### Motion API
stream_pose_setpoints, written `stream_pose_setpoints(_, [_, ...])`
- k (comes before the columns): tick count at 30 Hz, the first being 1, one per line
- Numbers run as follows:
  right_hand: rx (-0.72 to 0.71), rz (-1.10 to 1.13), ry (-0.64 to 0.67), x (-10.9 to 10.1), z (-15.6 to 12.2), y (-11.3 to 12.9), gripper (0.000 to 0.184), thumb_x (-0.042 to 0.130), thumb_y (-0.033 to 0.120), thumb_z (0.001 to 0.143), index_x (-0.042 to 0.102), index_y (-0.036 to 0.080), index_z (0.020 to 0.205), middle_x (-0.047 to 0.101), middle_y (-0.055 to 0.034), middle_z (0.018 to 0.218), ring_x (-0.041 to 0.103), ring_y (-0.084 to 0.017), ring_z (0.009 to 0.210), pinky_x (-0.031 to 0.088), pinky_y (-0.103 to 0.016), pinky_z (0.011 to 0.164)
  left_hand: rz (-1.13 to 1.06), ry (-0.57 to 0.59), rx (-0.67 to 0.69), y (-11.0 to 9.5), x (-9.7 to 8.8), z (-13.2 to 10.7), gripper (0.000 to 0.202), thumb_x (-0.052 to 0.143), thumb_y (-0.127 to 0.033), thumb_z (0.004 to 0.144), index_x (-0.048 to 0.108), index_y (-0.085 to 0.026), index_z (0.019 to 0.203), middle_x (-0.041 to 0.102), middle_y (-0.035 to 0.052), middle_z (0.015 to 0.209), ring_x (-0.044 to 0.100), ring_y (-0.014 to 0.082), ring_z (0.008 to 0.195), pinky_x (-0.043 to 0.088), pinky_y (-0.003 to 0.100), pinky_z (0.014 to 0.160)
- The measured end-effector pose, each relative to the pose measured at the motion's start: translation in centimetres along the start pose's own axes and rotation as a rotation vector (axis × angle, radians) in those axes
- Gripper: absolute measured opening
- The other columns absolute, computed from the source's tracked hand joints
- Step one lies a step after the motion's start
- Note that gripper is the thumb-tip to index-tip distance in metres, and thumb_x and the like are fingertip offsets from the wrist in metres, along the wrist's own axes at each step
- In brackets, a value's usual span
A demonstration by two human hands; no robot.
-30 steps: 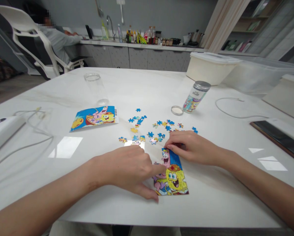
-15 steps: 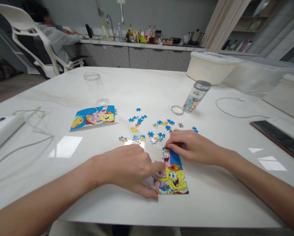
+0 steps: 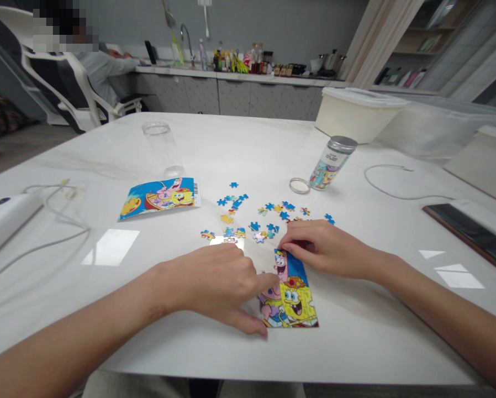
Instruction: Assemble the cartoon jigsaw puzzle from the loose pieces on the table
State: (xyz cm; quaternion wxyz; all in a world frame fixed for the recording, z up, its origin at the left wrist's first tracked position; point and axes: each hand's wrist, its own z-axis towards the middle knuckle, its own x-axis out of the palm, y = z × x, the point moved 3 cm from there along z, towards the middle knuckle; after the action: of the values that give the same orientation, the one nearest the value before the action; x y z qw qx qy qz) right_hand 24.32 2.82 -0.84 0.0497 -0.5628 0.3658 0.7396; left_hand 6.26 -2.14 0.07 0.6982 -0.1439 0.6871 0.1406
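Note:
A partly joined jigsaw puzzle (image 3: 295, 298) with a yellow sponge figure and a pink starfish figure lies flat near the table's front edge. My left hand (image 3: 219, 282) rests at its left side, index fingertip on the pink area, thumb apart by the lower left corner, other fingers curled. At the puzzle's top edge, my right hand (image 3: 325, 246) is closed, thumb and fingers pinched on a puzzle piece that they mostly cover. Loose puzzle pieces (image 3: 259, 236), several of them blue, lie scattered just beyond both hands.
A picture sheet (image 3: 161, 198) lies left of the pieces, before a clear jar (image 3: 161, 146). Right are a ring-shaped lid (image 3: 300, 186), a printed canister (image 3: 331, 163), a cable (image 3: 368, 182), a phone (image 3: 471, 232) and storage boxes (image 3: 358, 113). A person sits far left.

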Motion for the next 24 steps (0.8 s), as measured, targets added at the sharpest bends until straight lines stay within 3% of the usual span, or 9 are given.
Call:
stream_pose_setpoints(10, [0.003,-0.009,0.003,0.03,0.04,0.00,0.020,0.047,0.018,0.093,0.067,0.018,0.087,0.068,-0.0033,0.082,0.058,-0.014,0.075,0.043,-0.028,0.070,-0.019,0.058,-0.010,0.00,0.11,0.06,0.053,0.062,-0.063,0.079,0.065,-0.019,0.107,0.064,0.0010,0.052,0.057,0.0177,0.042,0.023,0.029,0.039])
stream_pose_setpoints(16, [-0.004,-0.004,-0.006,-0.03,0.05,0.11,0.021,0.047,0.018,0.093,0.067,0.019,0.086,0.068,-0.0033,0.080,0.058,-0.014,0.072,0.042,-0.028,0.067,-0.023,0.071,-0.020,0.00,0.07,0.07,0.054,0.061,-0.064,0.080,0.065,-0.020,0.110,0.070,0.0045,0.063,0.061,0.0196,0.049,0.029,0.028,0.041])
stream_pose_setpoints(24, [-0.006,-0.009,-0.009,-0.12,0.06,0.16,0.022,0.046,0.018,0.094,0.066,0.019,0.085,0.068,-0.0034,0.080,0.058,-0.014,0.071,0.043,-0.028,0.066,-0.025,0.055,-0.023,0.03,0.15,0.04,0.052,0.062,-0.065,0.078,0.065,-0.020,0.106,0.069,0.0038,0.060,0.061,0.0193,0.049,0.031,0.027,0.041])
